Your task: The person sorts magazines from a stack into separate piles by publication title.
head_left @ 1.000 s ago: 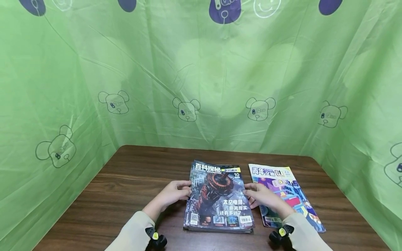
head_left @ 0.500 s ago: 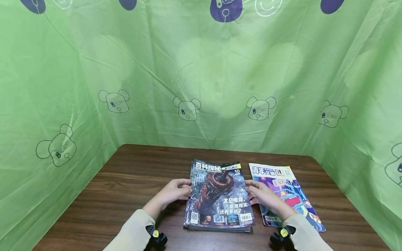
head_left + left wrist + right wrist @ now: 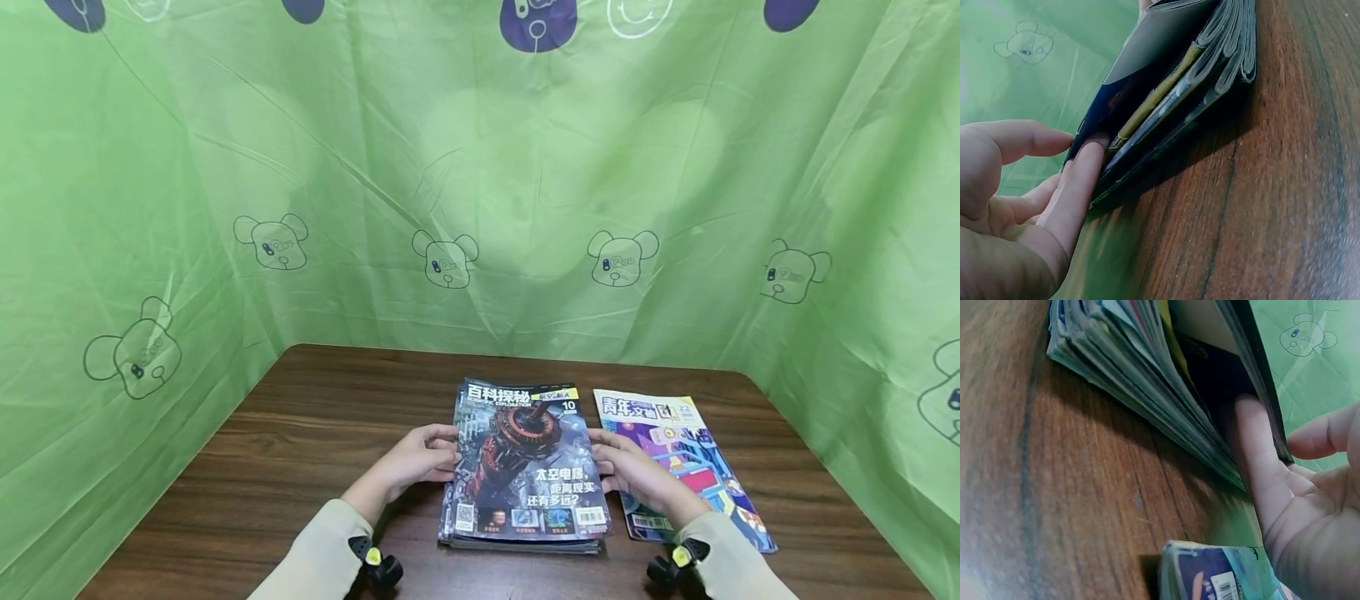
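Note:
A dark magazine (image 3: 517,450) with a red-orange machine on its cover tops a stack of magazines (image 3: 525,547) on the table. My left hand (image 3: 416,457) pinches this top magazine at its left edge, and my right hand (image 3: 630,468) pinches it at the right. In the left wrist view, a finger (image 3: 1079,194) reaches under the cover magazine, with the thumb outside. The right wrist view has a finger (image 3: 1254,437) likewise tucked beneath it. A dark gap shows there between the raised magazine and the stack (image 3: 1122,375) below.
A colourful purple-and-white magazine (image 3: 697,475) lies at an angle on the right, partly under my right forearm. The brown wooden table (image 3: 315,417) ends at a green curtain (image 3: 525,167) with bear outlines, at the back and both sides.
The top magazine has risen slightly off the stack and shifted a little right and away from me. My right hand has moved slightly right with it; my left hand has barely moved.

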A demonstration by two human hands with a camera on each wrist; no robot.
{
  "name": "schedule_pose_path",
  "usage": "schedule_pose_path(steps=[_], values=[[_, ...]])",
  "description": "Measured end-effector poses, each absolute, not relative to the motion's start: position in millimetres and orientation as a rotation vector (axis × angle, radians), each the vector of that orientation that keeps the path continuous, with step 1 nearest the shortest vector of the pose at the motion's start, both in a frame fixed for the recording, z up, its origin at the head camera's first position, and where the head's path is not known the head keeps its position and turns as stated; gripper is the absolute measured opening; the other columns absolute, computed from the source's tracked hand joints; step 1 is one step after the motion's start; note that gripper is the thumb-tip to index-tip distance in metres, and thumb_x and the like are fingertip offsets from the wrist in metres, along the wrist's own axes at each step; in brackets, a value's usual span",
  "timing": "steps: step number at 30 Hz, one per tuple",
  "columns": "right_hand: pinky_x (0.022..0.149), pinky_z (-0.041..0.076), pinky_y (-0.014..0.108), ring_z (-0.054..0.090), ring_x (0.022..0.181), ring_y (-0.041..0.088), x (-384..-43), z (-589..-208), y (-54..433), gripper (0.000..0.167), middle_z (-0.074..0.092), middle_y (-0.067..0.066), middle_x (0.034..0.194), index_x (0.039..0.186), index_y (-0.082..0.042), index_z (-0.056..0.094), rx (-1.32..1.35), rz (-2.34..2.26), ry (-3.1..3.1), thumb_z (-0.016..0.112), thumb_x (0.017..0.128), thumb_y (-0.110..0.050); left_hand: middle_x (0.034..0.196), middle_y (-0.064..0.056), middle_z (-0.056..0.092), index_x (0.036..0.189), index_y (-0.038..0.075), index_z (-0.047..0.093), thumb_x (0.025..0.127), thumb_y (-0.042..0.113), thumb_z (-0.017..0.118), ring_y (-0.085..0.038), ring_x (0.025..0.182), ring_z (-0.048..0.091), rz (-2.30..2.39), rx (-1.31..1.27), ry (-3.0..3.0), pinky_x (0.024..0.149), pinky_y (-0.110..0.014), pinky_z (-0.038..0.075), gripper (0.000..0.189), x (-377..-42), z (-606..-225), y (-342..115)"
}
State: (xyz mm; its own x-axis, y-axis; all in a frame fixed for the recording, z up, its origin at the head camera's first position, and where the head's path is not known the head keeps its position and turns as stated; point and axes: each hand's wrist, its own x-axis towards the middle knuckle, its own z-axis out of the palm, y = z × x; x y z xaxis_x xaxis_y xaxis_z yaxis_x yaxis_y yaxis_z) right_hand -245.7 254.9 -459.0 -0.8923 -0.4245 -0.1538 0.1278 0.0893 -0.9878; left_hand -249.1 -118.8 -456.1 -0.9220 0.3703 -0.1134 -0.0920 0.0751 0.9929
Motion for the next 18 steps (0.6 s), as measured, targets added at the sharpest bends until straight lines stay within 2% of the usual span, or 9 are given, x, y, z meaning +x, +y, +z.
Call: schedule_pose_path(steps=[8,18], values=[[0.068,0.058,0.03,0.062,0.09,0.018,-243.3,-457.6,255.7,0.064,0.06,0.014,0.12,0.155,0.01,0.007,-0.344,-1.893,1.89,0.043,0.104,-0.006,0.112,-0.022,0.058,0.143,-0.013,0.04,0.094,0.0,0.061,-0.023,0.088,0.068,1.92,0.258,2.007,0.079,-0.039,0.061,0.055,-249.2,-457.1,-120.3],[0.072,0.058,0.031,0.063,0.094,0.021,-244.6,-456.6,248.1,0.066,0.058,0.015,0.122,0.156,0.005,0.011,-0.361,-1.922,1.898,0.049,0.103,-0.008,0.118,-0.023,0.055,0.144,-0.009,0.041,0.092,0.0,0.059,-0.025,0.088,0.067,1.952,0.219,2.043,0.074,-0.039,0.061,0.056,-252.8,-457.8,-123.1]])
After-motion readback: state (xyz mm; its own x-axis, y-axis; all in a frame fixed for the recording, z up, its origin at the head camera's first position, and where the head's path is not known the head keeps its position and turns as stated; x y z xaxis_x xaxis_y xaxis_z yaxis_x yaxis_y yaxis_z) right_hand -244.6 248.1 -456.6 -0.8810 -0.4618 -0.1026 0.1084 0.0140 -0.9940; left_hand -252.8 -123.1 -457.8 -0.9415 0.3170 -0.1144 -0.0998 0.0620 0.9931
